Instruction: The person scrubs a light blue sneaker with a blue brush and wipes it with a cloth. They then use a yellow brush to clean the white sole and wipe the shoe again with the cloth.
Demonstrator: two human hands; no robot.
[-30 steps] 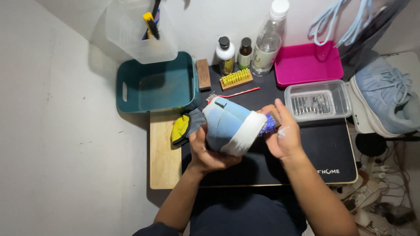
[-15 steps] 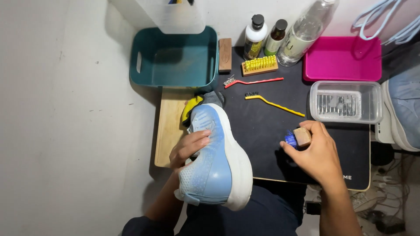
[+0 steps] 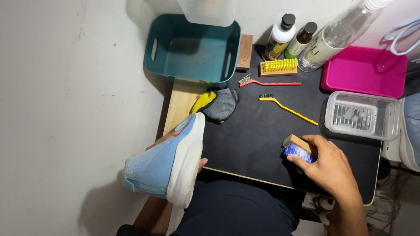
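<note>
From the head camera, the left hand [image 3: 175,142] is mostly hidden under a light blue shoe [image 3: 168,164], fingers wrapped around it, holding it off the near left edge of the black worktop [image 3: 253,140] — sole turned to the right. The right hand [image 3: 326,164] grips a wooden brush [image 3: 298,148] with blue bristles, pressed on the worktop. Just beyond lies a yellow toothbrush [image 3: 288,109].

A teal basket [image 3: 192,50] sat at the back of the black mat [image 3: 258,135], beside two dark-capped bottles [image 3: 288,39] and a pink tray [image 3: 363,72]. Red [image 3: 269,82] and yellow [image 3: 286,108] slim brushes lay near a clear lidded box [image 3: 361,116].
</note>
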